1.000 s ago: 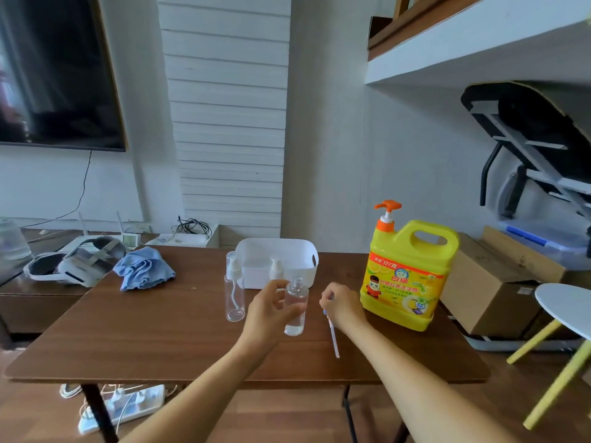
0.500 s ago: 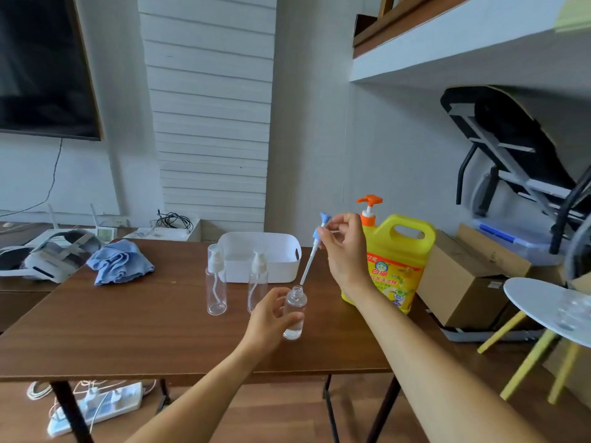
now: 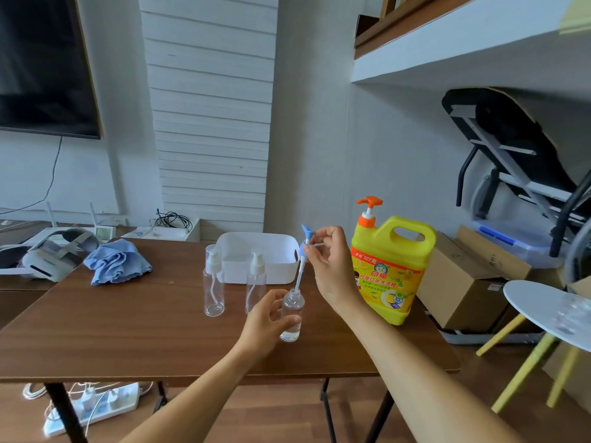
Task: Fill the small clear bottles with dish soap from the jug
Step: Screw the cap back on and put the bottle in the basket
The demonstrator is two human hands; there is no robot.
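Our left hand (image 3: pixel 265 324) grips the open bottle (image 3: pixel 292 311). Our right hand (image 3: pixel 329 270) pinches the blue pump (image 3: pixel 304 243) above it, tube reaching its neck. The jug (image 3: pixel 415 251) stands just right of our right hand.

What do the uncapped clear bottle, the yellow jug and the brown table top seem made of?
Uncapped small clear bottle: likely smooth transparent plastic, possibly glass; you see through its walls. Yellow handled jug: opaque glossy plastic; moulded handle, soft highlights. Brown table top: wood or laminate, satin; faint grain, dull sheen.
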